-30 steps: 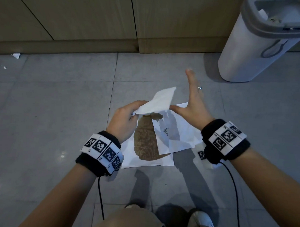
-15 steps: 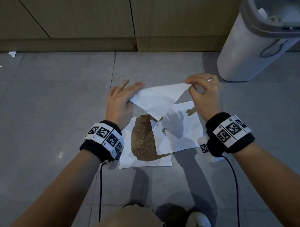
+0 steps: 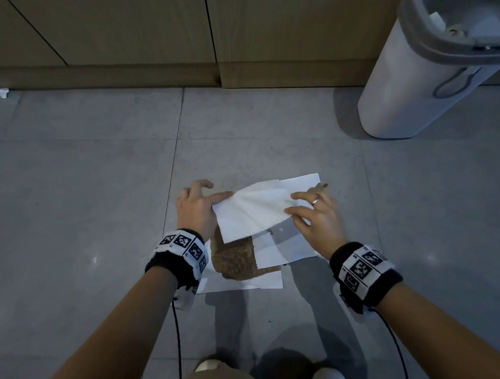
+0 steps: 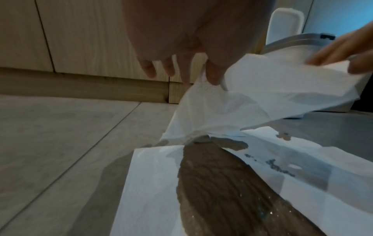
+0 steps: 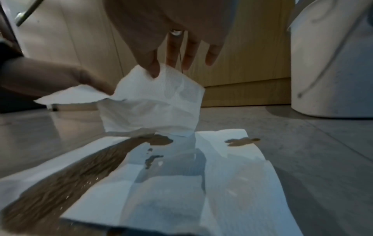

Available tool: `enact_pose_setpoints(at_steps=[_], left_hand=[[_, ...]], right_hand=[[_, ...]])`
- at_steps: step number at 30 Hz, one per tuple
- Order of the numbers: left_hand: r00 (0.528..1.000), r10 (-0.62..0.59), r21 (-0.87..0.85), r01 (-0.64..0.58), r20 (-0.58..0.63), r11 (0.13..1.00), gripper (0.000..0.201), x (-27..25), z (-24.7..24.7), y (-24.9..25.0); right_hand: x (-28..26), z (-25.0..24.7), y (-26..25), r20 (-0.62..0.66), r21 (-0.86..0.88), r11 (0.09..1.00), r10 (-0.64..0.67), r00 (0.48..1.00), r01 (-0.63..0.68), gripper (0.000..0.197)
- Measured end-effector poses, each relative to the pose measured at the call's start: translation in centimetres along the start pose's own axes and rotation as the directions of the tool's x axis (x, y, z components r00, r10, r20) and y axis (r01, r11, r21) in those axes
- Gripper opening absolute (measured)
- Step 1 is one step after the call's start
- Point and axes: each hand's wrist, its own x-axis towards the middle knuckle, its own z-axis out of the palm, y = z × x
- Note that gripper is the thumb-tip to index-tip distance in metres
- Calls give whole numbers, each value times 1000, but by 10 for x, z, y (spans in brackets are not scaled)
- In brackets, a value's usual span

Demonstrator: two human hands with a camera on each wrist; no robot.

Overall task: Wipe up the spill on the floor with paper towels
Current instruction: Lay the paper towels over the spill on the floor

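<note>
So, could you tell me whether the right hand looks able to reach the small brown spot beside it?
Probably yes: the right hand is next to the spot, but it pinches a towel.

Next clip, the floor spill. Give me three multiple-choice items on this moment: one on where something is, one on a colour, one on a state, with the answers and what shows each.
1. Where does the tall white plastic bin stand?
A. Far right, by the wooden cabinets
B. Near left
C. On the towels

2. What colour is the stain on the soaked paper towel on the floor?
A. Blue
B. Brown
C. Green

3. What is happening with the clean white paper towel?
A. Lying flat, untouched
B. Inside the bin
C. Held above the floor by both hands

Answers:
1 A, it stands against the wooden cabinets.
2 B, the wet patch is brown.
3 C, the left hand and right hand each pinch one end.
</note>
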Motion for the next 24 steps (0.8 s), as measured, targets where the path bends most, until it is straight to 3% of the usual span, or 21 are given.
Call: enact_pose_setpoints(at_steps=[3,6,8,12,16,19,22,24], left_hand=[[999,-25,-220,17,-32,975,27,19,-11,10],[993,-81,-353,47,-83,934,29,37,-25,24],[983,-140,-461,70,-118,885,32,46,-34,32],[981,-43,-505,-60,-189,861,29,53,-47,44],[981,2,-540,-109,-195,834,27,40,-44,42],[995,-3,-430,-40,-99,902,32,26,-30,25],[995,5,-236,19,99,972,34,11,-13,6],[973,-1,-145,35,233,989,35,1,-2,-1]], right_hand=[[16,-7,5,-59,82,989,125,990,-120,23],[33,-20,2,-99,105,985,144,985,-134,26],[46,-27,-1,-130,175,963,230,965,-206,23],[75,-41,-8,-184,401,851,437,881,-338,21],[72,-43,-16,-194,456,845,400,896,-278,19],[48,-28,-9,-69,386,874,345,936,-294,20],[19,-11,-3,60,217,937,266,962,-273,16],[1,-1,-1,164,140,949,258,952,-281,13]])
